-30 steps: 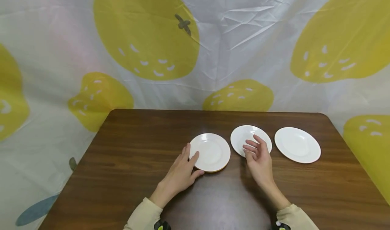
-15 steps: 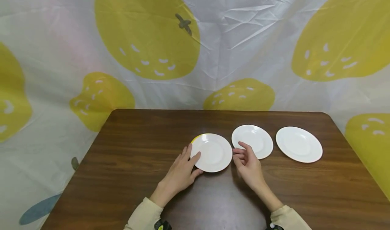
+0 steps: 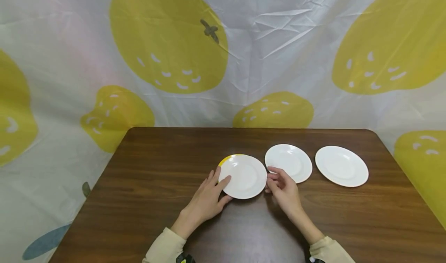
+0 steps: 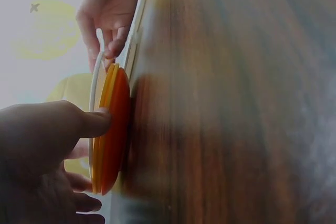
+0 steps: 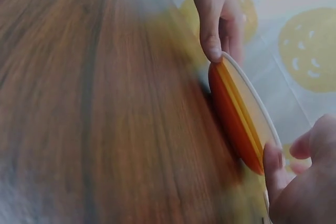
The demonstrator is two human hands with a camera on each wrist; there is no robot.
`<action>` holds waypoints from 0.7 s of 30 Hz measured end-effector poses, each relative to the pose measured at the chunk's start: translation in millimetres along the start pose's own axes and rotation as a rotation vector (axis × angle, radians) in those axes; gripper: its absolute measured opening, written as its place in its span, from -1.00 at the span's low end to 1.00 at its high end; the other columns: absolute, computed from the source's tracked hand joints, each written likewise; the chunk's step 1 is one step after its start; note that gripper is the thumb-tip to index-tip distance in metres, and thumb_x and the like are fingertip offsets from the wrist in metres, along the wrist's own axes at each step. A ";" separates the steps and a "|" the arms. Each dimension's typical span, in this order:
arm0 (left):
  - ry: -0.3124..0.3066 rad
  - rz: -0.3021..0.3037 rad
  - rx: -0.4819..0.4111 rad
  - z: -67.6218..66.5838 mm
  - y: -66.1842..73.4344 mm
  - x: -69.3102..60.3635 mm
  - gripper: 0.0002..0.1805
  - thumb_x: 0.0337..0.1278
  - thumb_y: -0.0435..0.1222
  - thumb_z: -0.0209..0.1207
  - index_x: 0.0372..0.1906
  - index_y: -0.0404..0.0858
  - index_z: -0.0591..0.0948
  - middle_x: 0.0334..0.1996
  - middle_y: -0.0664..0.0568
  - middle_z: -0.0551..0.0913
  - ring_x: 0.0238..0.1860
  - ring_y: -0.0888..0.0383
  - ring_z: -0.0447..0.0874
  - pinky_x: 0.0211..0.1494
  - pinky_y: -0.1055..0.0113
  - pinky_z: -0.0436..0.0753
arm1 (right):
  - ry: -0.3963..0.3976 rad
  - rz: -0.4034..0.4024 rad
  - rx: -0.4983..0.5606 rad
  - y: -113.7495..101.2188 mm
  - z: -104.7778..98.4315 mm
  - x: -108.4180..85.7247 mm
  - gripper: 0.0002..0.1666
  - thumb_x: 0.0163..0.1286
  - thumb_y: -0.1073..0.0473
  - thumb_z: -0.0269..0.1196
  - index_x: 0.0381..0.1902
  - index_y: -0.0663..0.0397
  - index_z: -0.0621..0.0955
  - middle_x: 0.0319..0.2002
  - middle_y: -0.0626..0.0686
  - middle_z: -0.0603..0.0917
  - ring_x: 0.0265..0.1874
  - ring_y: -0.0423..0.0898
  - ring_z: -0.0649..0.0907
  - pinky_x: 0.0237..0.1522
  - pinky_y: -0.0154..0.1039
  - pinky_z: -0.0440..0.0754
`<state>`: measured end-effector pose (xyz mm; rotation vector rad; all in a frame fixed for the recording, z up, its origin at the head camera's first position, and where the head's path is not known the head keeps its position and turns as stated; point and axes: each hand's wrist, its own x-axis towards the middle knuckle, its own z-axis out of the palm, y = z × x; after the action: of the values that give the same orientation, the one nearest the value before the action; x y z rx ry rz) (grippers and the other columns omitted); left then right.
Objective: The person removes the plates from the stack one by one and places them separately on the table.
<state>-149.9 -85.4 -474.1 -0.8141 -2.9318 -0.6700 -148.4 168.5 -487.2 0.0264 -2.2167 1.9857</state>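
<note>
top white plate: the top white plate (image 3: 245, 177) is found on the stack (image 5: 233, 116), near the middle of the table (image 3: 156, 170), between both hands.
lower plates: yellow plate rims (image 4: 108, 95) and an orange plate (image 4: 118, 129) are noted beneath; the exact count cannot be told.
left hand: the left side of the stack is gripped by the left hand (image 3: 205, 199), its thumb at the near rim and a finger laid over the white face.
right hand: the right edge of the top white plate is pinched by the right hand (image 3: 285, 193), with fingers and thumb held narrow.
tilt and facing: the eating face is turned upward and leaned slightly left; the right edge stands apart from the yellow rims, the left edge close on them.
long axis: none can be assigned; a round outline is presented.
step in hand: judged to be the parting of the top white plate from the stack.
next move: a firm right-hand pinch is judged to be called for, with the lower plates kept steady by the left.
side plates: the middle white plate (image 3: 290, 162) and outer white plate (image 3: 341, 166) are laid flat to the right, apart from each other.
backdrop: a fruit-printed cloth (image 3: 261, 61) is hung behind.
</note>
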 end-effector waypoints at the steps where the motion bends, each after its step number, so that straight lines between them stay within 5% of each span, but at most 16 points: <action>1: -0.002 0.001 -0.001 0.6 0.1 -0.1 -0.39 0.37 -0.10 0.25 0.43 -0.23 0.47 0.50 -0.46 0.19 0.47 -0.49 0.21 0.44 -0.26 0.36 | -0.011 0.008 0.016 0.0 0.0 -0.5 -0.62 0.42 0.52 0.13 0.18 0.45 0.55 -0.14 0.43 0.66 -0.43 -0.26 0.68 -0.35 -0.35 0.73; 6: -0.016 -0.002 -0.021 3.7 -0.2 -0.2 -0.38 0.38 -0.10 0.24 0.44 -0.21 0.45 0.51 -0.46 0.18 0.46 -0.51 0.19 0.42 -0.27 0.38 | -0.027 0.030 0.052 1.7 0.8 -3.0 -0.67 0.42 0.48 0.18 0.12 0.48 0.60 -0.11 0.42 0.65 -0.46 -0.28 0.71 -0.35 -0.31 0.76; 12: -0.062 -0.039 -0.059 3.0 0.6 1.2 -0.22 0.44 -0.03 0.16 0.57 -0.30 0.21 0.57 -0.41 0.06 0.52 -0.48 0.08 0.49 -0.23 0.30 | 0.070 0.023 0.071 1.3 0.3 -2.1 -0.66 0.40 0.51 0.18 0.11 0.49 0.61 -0.07 0.47 0.65 -0.47 -0.31 0.72 -0.37 -0.34 0.75; 16: -0.101 -0.074 -0.095 1.2 0.6 2.3 -0.14 0.46 -0.03 0.14 0.61 -0.34 0.05 0.60 -0.35 0.00 0.55 -0.44 0.00 0.53 -0.21 0.24 | 0.145 0.053 0.084 0.1 -3.0 -2.0 -0.66 0.40 0.50 0.18 0.12 0.46 0.62 -0.13 0.30 0.69 -0.46 -0.32 0.73 -0.40 -0.36 0.74; 21: -0.130 -0.095 -0.087 0.4 1.6 0.5 -0.15 0.46 -0.02 0.13 0.60 -0.34 0.08 0.61 -0.30 -0.03 0.57 -0.42 -0.02 0.54 -0.21 0.21 | 0.189 0.081 0.104 0.7 -8.7 -4.5 -0.64 0.39 0.49 0.18 0.13 0.45 0.61 -0.24 -0.01 0.71 -0.44 -0.33 0.73 -0.40 -0.39 0.73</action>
<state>-149.5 -83.8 -473.8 -0.7577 -3.0947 -0.7856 -143.1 176.7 -487.6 -0.2319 -2.0267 2.0491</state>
